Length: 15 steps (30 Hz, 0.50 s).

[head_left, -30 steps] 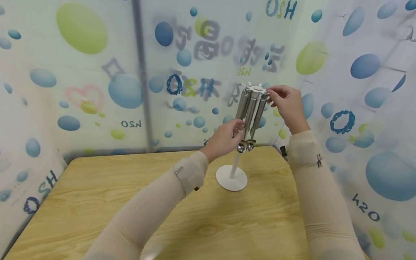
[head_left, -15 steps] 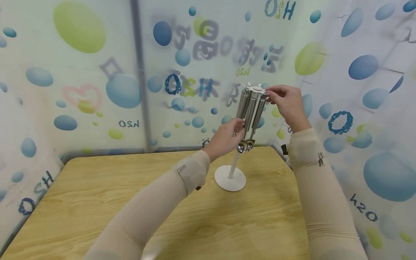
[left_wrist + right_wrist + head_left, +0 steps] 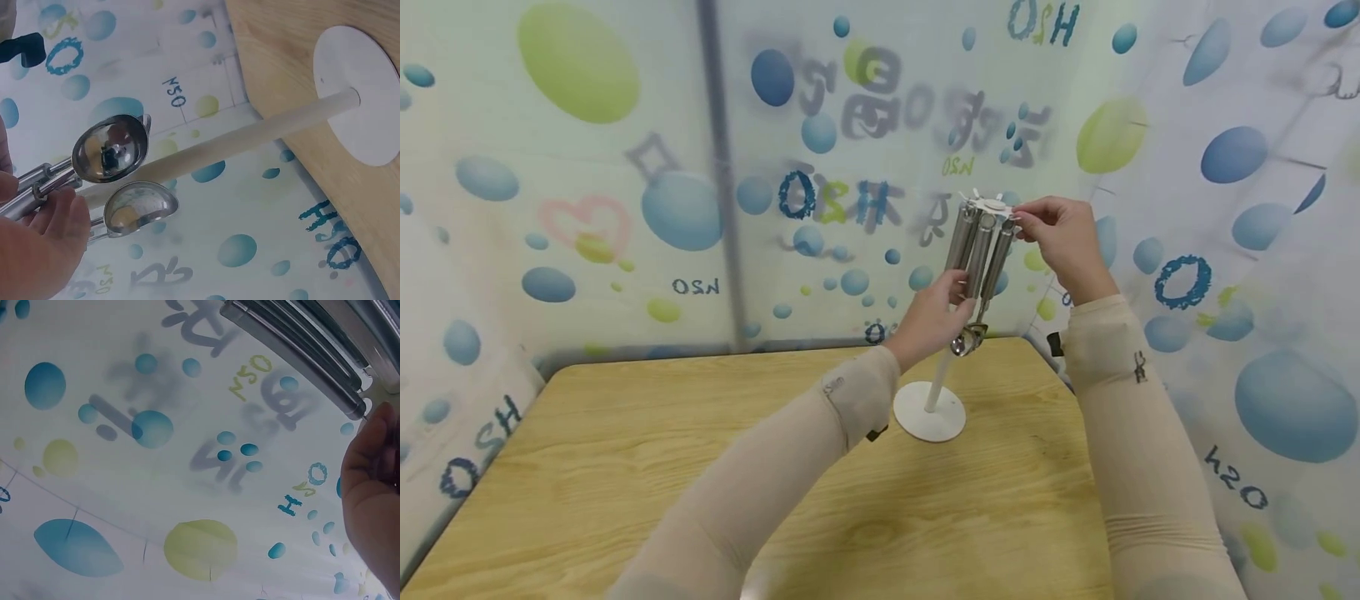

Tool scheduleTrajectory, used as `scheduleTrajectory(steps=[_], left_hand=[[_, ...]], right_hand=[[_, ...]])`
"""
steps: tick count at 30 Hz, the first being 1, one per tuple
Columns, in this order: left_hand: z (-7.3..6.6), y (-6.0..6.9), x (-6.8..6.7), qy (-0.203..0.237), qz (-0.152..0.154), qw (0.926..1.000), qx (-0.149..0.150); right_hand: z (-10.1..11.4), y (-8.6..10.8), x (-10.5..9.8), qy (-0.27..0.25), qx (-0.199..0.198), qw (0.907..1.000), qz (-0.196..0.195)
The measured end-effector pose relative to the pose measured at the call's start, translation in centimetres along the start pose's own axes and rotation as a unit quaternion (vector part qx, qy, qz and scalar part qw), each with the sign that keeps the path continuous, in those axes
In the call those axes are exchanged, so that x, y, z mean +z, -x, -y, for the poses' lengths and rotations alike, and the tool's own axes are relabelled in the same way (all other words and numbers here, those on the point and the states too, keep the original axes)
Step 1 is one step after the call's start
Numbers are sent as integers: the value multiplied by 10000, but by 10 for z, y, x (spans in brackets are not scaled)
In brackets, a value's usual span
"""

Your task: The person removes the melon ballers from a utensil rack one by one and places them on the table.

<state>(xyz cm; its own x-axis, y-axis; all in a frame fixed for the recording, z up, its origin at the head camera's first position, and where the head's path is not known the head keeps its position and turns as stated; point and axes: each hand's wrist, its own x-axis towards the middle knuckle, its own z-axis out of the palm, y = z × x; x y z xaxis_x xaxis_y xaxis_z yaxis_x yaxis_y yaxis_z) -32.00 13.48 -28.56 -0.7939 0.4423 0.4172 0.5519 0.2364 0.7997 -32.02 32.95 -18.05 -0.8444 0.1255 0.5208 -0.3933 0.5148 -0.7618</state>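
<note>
White stand (image 3: 937,392) upright on the wood-look tabletop (image 3: 820,500), right half, near the far edge, just in from the far right corner. Round white base (image 3: 951,423) lies flat on the tabletop. Stand's top (image 3: 995,204) is a white disc with short arms sticking out round it. Metal handles (image 3: 980,246) hang close together below the disc, round the pole. 2 shiny rounded bowls show at the lower ends in the left wrist view: 1 upper scoop (image 3: 111,149), 1 lower scoop (image 3: 140,208), near each other, beside the pole, off the tabletop.

Left hand (image 3: 927,321): fingers curled behind, thumb in front, grasping upper scoop by its handle, low down, just above the bowls; can't tell if a 2nd handle is in the grip too. Right hand (image 3: 1065,242): thumb and index finger pinching the stand at the right side of its top, beside the upper end of 1 handle; exact part hidden by the fingertips.

Both arms in beige sleeves (image 3: 775,475). Around the tabletop: pale walls (image 3: 865,167) with blue and green dots and H2O lettering. 1 dark vertical strip (image 3: 724,167) left of centre.
</note>
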Motion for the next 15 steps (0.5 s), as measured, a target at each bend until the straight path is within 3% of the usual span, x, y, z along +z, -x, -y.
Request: scheduleTrajectory(steps=[8, 15], left_hand=[[-2, 0, 3, 286, 13, 9995, 115], [-5, 0, 0, 511, -85, 9987, -22]], right_hand=[[2, 2, -1, 202, 105, 9997, 51], [1, 0, 1, 104, 130, 9999, 46]])
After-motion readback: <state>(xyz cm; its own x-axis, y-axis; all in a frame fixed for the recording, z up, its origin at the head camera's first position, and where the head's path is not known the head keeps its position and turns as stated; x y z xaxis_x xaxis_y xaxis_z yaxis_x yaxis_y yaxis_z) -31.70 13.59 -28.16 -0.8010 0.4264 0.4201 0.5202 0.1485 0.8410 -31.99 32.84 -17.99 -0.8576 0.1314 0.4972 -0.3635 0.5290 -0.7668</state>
